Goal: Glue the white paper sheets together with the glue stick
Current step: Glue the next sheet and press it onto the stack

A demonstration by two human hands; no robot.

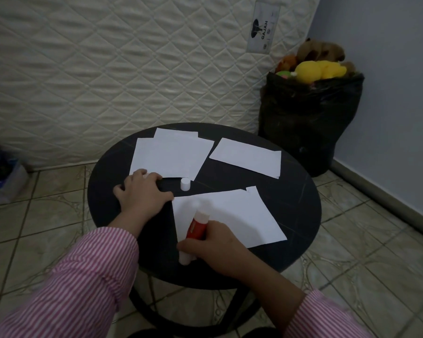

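While clamped on the glue stick point(195, 229), right hand point(214, 245); left hand point(142, 193) flat, open; toys point(318, 69) in black bag point(308, 123).

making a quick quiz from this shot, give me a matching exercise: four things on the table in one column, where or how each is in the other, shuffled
Things:
1. glue stick
2. white cap
3. left hand
4. single sheet

Places or states:
a. lying alone at the far right of the table
b. standing upright between the paper stacks
c. held in the right hand, tip on the near paper
d. resting flat by the near paper's left corner

Pairs: 1-c, 2-b, 3-d, 4-a
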